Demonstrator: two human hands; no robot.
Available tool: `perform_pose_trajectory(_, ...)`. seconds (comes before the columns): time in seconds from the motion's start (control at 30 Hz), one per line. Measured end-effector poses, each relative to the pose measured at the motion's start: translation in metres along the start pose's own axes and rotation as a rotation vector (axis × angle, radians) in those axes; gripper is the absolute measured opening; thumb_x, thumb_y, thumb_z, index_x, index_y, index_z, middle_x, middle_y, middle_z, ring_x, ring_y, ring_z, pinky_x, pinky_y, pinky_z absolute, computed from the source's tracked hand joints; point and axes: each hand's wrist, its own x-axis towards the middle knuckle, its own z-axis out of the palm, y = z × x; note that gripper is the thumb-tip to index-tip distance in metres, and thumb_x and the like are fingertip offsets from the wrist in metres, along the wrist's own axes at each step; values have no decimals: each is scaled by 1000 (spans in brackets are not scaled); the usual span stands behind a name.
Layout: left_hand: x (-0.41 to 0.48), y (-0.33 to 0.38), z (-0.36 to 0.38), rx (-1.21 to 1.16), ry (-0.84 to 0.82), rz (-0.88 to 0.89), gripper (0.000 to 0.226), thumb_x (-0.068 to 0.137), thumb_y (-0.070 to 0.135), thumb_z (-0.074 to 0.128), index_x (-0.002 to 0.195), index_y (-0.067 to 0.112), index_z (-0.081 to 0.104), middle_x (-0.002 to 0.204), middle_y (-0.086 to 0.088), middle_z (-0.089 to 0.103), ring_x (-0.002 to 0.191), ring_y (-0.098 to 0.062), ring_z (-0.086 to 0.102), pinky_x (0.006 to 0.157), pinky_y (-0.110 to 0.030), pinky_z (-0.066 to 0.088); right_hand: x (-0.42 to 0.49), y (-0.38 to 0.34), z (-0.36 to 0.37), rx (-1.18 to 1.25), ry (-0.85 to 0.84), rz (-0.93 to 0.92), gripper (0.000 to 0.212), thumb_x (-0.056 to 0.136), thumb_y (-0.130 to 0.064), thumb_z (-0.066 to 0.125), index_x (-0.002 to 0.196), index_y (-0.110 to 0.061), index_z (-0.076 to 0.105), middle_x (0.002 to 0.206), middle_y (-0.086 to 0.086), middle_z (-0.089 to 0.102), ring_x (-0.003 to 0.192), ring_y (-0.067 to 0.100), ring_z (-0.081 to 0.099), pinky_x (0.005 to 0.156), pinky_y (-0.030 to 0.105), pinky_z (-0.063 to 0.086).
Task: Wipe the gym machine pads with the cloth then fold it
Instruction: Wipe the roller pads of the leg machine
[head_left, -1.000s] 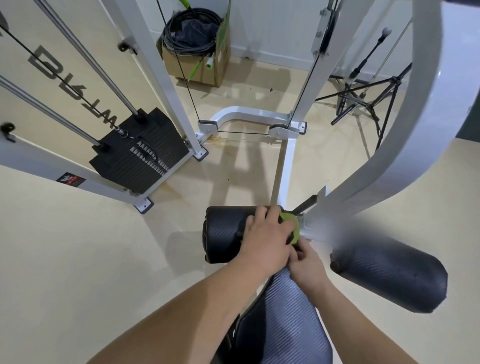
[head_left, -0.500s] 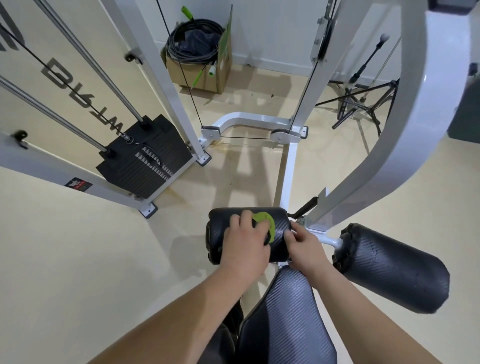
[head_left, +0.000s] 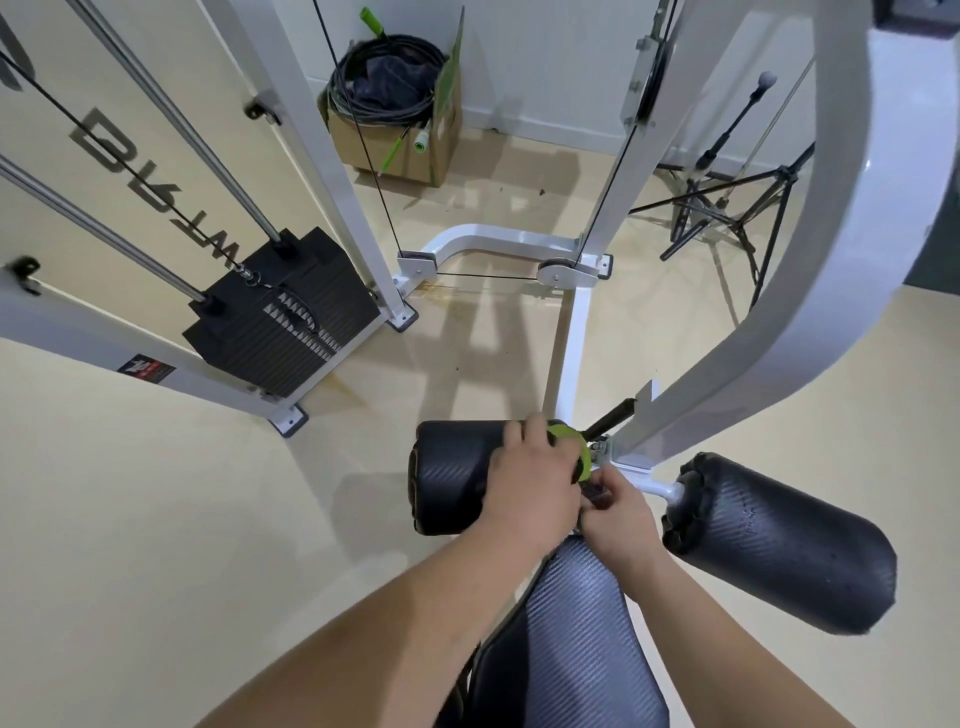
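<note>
cloth (head_left: 575, 446): bright green, bunched, only a narrow strip showing, pressed against the inner end of the left roller pad | left roller pad (head_left: 457, 475): black, woven-look cover, lying crosswise | right roller pad (head_left: 779, 545): matching, opposite side, apart from cloth | seat pad (head_left: 571, 654): black, nearest, between the two

A pale cream, glossy floor (head_left: 156, 519) runs to a plain white wall (head_left: 545, 62) with a white skirting board (head_left: 530, 127); soft reflections and faint shadows lie across the floor; against the wall stands an open brown cardboard box (head_left: 384, 150) holding a coil of black cable (head_left: 387, 49); to the right, black folding tripod stands (head_left: 727, 208) stand near the wall; white steel frame posts (head_left: 332, 171) rise from the floor, with a black weight stack (head_left: 283, 317) on chrome guide rods (head_left: 171, 119) at the left.
</note>
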Motion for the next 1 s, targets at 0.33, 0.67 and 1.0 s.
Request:
perform_pose_trajectory(0.33,0,-82,-31,31,81,-292,39,92,30,55,131,25,56,120,-8,45,112,-28,43,84,-38,53,-1,3,-13,35,-90,59,16,83,3,71,96,-3,65,86,18,74,74,25,64,73,37,54)
perform_pose_trajectory(0.67,-3,-22,-13,127,-45,161,41,90,28,64,130,24,54,132,-9,40,120,-32,41,93,-47,49,15,-5,-14,156,-37,24,38,100,2,52,112,-22,80,72,-3,73,66,19,60,66,33,53)
perform_pose_trajectory(1.0,-14,-31,-11,37,74,-157,37,88,33,60,124,24,58,122,-8,45,113,-30,43,86,-40,54,19,-12,-15,-56,-65,46,39,92,-38,74,69,-12,57,57,0,56,56,19,51,62,30,42)
